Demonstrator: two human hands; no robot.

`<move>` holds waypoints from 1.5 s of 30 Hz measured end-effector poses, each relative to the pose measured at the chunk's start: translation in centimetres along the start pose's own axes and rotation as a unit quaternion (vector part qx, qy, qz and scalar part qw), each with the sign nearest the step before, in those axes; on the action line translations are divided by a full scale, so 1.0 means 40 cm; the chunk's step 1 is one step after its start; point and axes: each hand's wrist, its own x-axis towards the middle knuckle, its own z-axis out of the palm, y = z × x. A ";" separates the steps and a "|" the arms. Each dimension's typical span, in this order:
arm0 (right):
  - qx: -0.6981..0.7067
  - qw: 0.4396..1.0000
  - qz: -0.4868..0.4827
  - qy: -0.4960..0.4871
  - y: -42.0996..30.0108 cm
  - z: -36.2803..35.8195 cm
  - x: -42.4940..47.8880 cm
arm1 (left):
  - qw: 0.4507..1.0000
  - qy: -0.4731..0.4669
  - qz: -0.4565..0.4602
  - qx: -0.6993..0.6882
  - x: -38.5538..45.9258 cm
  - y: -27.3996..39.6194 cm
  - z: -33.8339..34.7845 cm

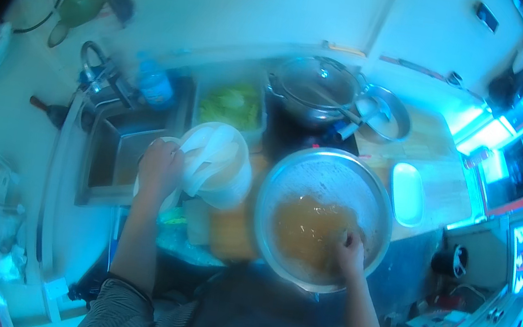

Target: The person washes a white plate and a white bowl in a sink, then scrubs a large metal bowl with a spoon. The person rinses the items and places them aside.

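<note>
A wide metal bowl (331, 174) stands before me, with brownish liquid (308, 226) pooled in it. Over the liquid at the bowl's right side is my right hand (351, 252), its fingers pinched together; whether something small is between them is unclear. My left hand (161, 166) is closed over the edge of a pale round lid or dish (169, 199), beside a white tub (231, 194). Long pale strips (207, 153) lie in the tub. The picture is hazy, and the underside of the left hand's grip is hidden.
A metal sink (103, 155) with a faucet (90, 69) is at left. Behind stand a container of green leaves (232, 106), a metal pot (317, 113) and a pan with a ladle (400, 133). A white tray (407, 195) lies right of the bowl.
</note>
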 end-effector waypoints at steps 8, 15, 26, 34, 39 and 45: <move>-0.001 0.994 -0.024 0.103 0.065 0.009 0.023 | 0.957 -0.002 0.158 -0.243 -0.053 0.226 0.056; -0.062 0.998 -0.018 0.026 0.069 0.003 0.055 | 0.879 -0.313 0.351 -0.078 -0.192 0.427 0.408; -0.077 0.997 0.019 -0.002 0.043 0.002 0.041 | 0.855 -0.417 0.308 0.031 -0.207 0.460 0.525; -0.018 0.998 0.058 0.005 0.048 -0.008 0.044 | 0.884 -0.227 0.395 0.106 -0.177 0.433 0.585; -0.020 0.996 0.079 0.024 0.035 -0.028 0.037 | 0.834 -0.302 0.443 0.126 -0.167 0.428 0.551; 0.129 0.986 0.106 0.010 0.069 -0.004 0.059 | 0.835 -0.489 0.222 -0.117 -0.154 0.434 0.554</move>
